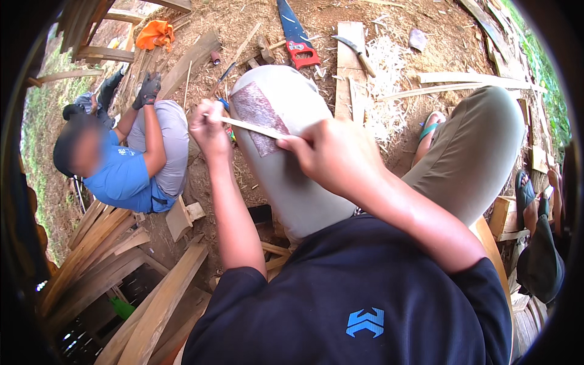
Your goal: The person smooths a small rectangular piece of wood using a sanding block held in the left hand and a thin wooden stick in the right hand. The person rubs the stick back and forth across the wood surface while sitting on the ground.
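The thin wooden strip (255,126) ran slantwise over the seated person's raised left knee, in front of a rough reddish-brown sheet (258,106) draped on the trouser leg; whether the two touched, I couldn't tell. The left hand (208,126) was clenched round one end, and the right hand (328,152) gripped the other, thumb laid along it.

Beyond the knees spread a bare earth floor (243,15), littered with chips. A handsaw (299,45) with a red handle lay there, and to its right a curved knife (356,55) rested across a flat plank (350,79). Pale wood shavings (388,67) were heaped just beside that plank, with a stone (417,40) farther off.

To the left sat a co-worker (125,170) in a blue shirt and dark gloves, near a crumpled orange cloth (155,34). Long curved timbers (161,307) filled the lower left, and greenery (544,76) showed past the right edge.
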A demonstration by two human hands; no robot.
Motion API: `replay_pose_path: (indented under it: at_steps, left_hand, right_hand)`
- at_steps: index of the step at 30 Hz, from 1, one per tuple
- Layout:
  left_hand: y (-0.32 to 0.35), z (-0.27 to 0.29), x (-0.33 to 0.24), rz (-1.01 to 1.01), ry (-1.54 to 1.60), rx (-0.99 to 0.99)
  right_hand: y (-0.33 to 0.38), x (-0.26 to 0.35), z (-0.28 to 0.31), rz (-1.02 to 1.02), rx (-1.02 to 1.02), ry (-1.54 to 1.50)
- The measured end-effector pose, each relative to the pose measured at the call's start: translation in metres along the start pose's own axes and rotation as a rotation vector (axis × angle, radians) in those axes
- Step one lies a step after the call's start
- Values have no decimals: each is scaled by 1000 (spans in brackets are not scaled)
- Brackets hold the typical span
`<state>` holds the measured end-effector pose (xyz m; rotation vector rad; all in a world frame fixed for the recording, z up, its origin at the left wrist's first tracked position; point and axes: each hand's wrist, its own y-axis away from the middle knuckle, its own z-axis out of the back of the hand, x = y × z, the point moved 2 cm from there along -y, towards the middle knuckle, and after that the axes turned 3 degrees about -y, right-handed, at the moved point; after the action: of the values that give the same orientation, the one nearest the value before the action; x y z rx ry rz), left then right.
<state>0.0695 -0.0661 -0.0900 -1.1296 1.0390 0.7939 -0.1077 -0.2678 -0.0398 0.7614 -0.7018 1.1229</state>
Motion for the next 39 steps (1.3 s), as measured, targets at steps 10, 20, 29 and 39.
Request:
replay_pose_path:
  at_steps: [10,20,29,39]
  left_hand:
    - [0,-6,2,24,77,-42]
    - [6,-8,-1,-53,75,25]
    - [33,-41,-25,-148,-148,129]
    - [23,-37,-29,-196,-213,212]
  right_hand:
    - [2,7,-3,41,-35,-5]
    - [9,-3,0,5,-62,-35]
    - [25,-30,21,-155,50,2]
    - [28,-34,18,-217,89,-81]
